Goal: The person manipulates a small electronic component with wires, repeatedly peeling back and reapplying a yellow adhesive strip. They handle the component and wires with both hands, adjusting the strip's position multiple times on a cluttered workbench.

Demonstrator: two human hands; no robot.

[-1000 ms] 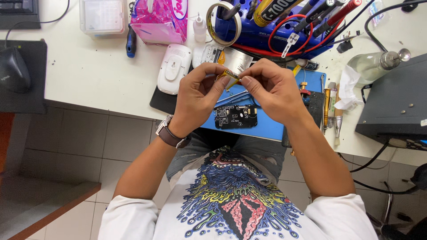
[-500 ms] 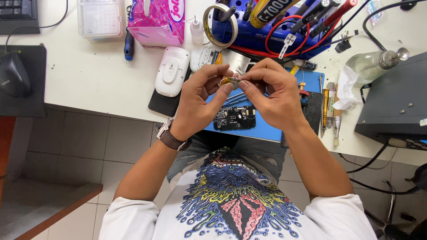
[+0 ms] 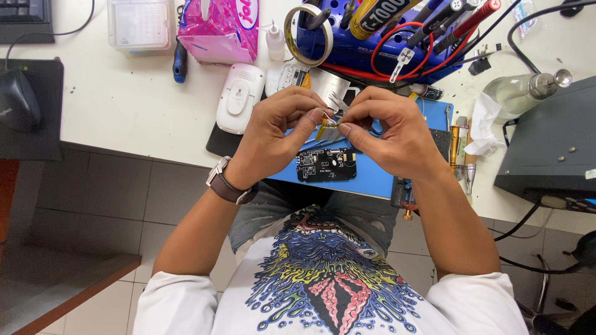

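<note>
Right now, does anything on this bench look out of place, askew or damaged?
Little stands out. A device is apart: its white shell lies on the table and the black circuit board bare on the blue mat. Both hands, left hand and right hand, pinch a small yellowish piece above it. Nothing is spilled.

surface: white desk [image 3: 124, 105]
on it: blue work mat [image 3: 372, 174], pink tissue pack [image 3: 218, 31], clear plastic box [image 3: 139, 25], black mouse pad [image 3: 31, 105]

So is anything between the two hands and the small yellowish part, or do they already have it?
Nothing visible is in the way. The left hand and right hand both pinch the small yellowish part at their fingertips, above the black circuit board on the blue mat.
</note>
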